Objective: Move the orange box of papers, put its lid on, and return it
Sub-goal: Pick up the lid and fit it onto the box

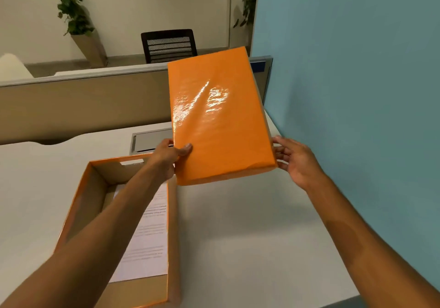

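Observation:
The glossy orange lid (219, 117) hangs tilted in the air above the white desk, right of the box. My left hand (170, 156) grips its near left edge, thumb on top. My right hand (294, 161) touches its near right corner with fingers spread. The orange box (85, 200) stands open on the desk at lower left, brown cardboard inside. Printed white papers (150, 236) lie flat in its bottom, partly hidden by my left forearm.
A light blue partition wall (357, 81) rises close on the right. A beige desk divider (83, 103) runs along the back, with a grey cable flap (152, 139) set in the white desk (250, 236). Beyond stand a black chair (169, 45) and potted plants (73, 12).

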Available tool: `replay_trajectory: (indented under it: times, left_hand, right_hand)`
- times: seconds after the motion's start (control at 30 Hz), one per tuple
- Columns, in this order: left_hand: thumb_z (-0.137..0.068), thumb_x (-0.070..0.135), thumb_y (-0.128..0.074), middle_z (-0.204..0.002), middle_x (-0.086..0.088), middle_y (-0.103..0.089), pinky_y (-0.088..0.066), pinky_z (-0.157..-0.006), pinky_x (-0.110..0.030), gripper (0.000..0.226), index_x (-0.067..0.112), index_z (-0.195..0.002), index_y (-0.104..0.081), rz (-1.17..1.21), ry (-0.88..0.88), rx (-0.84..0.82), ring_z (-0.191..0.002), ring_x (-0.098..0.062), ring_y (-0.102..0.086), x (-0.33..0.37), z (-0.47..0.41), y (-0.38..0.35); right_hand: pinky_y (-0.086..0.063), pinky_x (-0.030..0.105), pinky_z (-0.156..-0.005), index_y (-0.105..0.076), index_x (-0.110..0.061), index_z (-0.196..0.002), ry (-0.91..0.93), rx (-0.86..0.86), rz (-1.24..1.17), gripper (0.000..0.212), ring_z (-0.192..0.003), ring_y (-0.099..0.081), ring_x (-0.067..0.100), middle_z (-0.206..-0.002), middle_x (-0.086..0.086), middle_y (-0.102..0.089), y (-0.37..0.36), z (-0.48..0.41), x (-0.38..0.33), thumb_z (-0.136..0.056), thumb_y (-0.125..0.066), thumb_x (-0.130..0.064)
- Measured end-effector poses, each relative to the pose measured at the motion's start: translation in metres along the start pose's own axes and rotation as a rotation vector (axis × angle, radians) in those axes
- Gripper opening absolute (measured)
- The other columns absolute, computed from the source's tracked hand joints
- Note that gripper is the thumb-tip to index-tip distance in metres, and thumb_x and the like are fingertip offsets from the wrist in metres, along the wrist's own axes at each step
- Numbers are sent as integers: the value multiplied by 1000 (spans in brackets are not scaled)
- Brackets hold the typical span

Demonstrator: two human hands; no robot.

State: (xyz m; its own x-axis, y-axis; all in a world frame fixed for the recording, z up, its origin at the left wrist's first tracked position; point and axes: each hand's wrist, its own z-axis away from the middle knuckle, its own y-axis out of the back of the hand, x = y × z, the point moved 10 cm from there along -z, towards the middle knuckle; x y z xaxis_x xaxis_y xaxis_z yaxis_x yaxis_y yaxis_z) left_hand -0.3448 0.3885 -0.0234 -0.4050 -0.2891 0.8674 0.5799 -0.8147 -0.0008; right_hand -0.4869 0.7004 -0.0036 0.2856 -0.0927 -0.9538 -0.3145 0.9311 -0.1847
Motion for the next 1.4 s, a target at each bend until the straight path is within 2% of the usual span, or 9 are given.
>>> replay_trajectory:
  times: [0.07, 0.17, 0.3, 0.5, 0.67, 0.83, 1.0, 1.17, 1.4]
  left_hand:
    - [-84, 21, -75, -140, -12, -50, -44, -101, -61, 68, 19, -142, -39, -54, -10, 16, -123, -38, -51, 4, 10, 18]
    - [-83, 24, -75, -139, -12, -52, -43, -102, -64, 70, 19, -143, -40, -101, -40, 48, -124, -41, -52, 11, 29, 47]
    - [-85, 28, -73, -135, -12, -57, -45, -101, -63, 62, 13, -139, -47, -162, -94, 100, -120, -41, -57, 13, 57, 102]
    - [-86, 35, -70, -129, -9, -62, -53, -84, -42, 58, 9, -136, -54, -292, -148, 145, -109, -29, -63, 5, 96, 184]
    - [-84, 28, -73, -120, -11, -66, -52, -76, -35, 50, 1, -124, -62, -277, -155, 166, -104, -26, -64, -15, 122, 244]
    - [-82, 27, -75, -111, -10, -67, -53, -70, -32, 46, 2, -119, -63, -289, -146, 180, -89, -22, -66, -47, 142, 287]
    - [-83, 27, -75, -101, -5, -67, -50, -63, -27, 41, 4, -114, -62, -337, -144, 190, -90, -22, -65, -84, 154, 307]
    - [-82, 28, -76, -112, -7, -66, -52, -81, -39, 50, 2, -122, -63, -333, -134, 182, -106, -28, -62, -109, 155, 313]
    - [-86, 32, -72, -106, -4, -69, -54, -67, -29, 37, 9, -114, -64, -352, -145, 122, -99, -26, -67, -131, 153, 301]
  right_hand:
    - [-57, 35, -64, -70, -14, -108, -3, -52, 131, 39, -81, -68, 26, -85, 6, -72, -18, 6, -1, -81, -74, -42]
    - [-59, 34, -62, -68, -24, -109, 11, -96, 276, 46, -87, -71, 28, -101, 5, -73, -47, 17, 0, -71, -79, -48]
    - [-60, 34, -61, -67, -19, -111, 17, -122, 307, 53, -90, -72, 27, -107, 6, -71, -84, 37, 9, -66, -81, -43]
    - [-59, 30, -56, -65, -14, -116, 0, -192, 346, 52, -90, -71, 26, -110, 8, -70, -142, 75, 40, -72, -78, -37]
    - [-58, 29, -54, -58, -22, -127, -2, -202, 356, 52, -91, -70, 26, -108, 6, -68, -185, 110, 65, -79, -78, -29]
    - [-58, 28, -53, -60, -20, -123, -67, -224, 371, 46, -89, -71, 25, -106, 5, -70, -212, 142, 102, -80, -78, -25]
    - [-58, 31, -58, -64, -18, -117, -121, -191, 421, 41, -91, -71, 25, -105, 5, -70, -218, 163, 135, -80, -79, -23]
    - [-58, 41, -69, -67, -19, -109, -174, -154, 446, 31, -96, -66, 23, -106, 4, -68, -212, 172, 155, -81, -78, -15]
    - [-57, 32, -51, -66, -15, -111, -196, -166, 423, 28, -95, -67, 23, -108, 4, -69, -203, 185, 164, -85, -72, -10]
